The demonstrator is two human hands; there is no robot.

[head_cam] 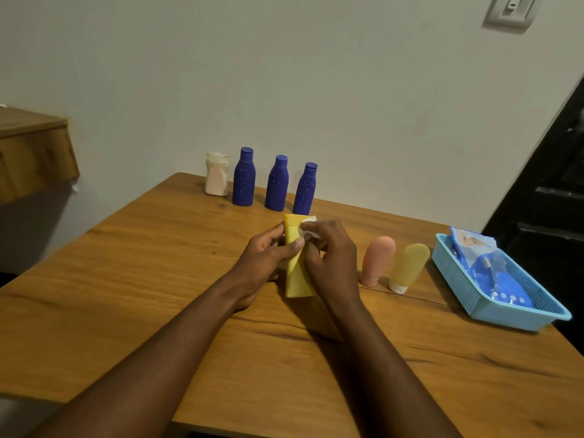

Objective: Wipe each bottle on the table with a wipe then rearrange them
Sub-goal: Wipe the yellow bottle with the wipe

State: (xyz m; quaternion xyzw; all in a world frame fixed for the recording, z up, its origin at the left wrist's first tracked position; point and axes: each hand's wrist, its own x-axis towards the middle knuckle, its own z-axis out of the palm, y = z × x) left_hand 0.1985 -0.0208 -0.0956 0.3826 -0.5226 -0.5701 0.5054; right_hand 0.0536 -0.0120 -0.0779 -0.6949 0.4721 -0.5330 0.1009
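Plainly the yellow bottle [295, 276] points its long axis away from the person; the left hand [264, 262] curls its fingers round its left side; the right hand [331, 257] has its fingers pinching the wipe [308, 228] against its far end.

A home room: a wooden desk [158, 263] against a plain painted wall [316, 90] with a light switch [510, 11], toiletry bottles [276, 184] lined up.
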